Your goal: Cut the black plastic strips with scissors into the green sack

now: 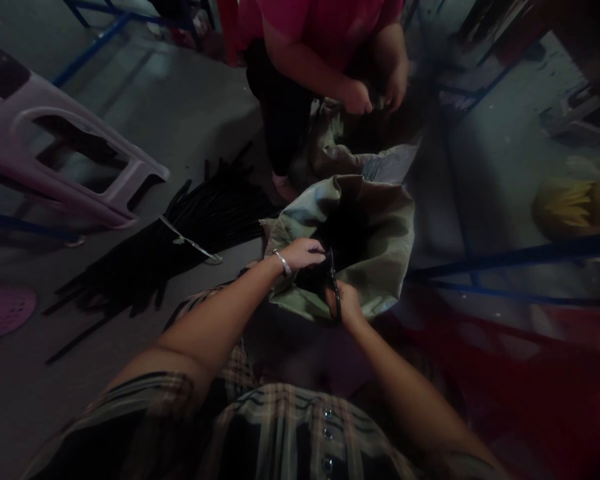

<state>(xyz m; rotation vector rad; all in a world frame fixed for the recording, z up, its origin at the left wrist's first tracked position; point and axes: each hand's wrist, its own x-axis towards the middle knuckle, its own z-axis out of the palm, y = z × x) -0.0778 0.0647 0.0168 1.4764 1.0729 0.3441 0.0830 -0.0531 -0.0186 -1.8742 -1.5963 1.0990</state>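
My right hand [347, 303] is closed around the handles of dark scissors [333, 275], their blades pointing away from me. Just left of the blades, my left hand [304, 254], with a silver bangle at the wrist, has its fingers pinched together. Whatever they hold is too dark to make out. Both hands are over the mouth of an open woven sack [387, 257] with its rim folded outward. The inside of the sack is dark and its contents cannot be told.
A tied bundle of long black strips [180, 240] lies on the floor at left, near a pale plastic stool [75, 143]. Opposite, a person in a pink shirt [325, 33] works over a second sack [350, 160]. Blue metal bars [520, 257] run along the right.
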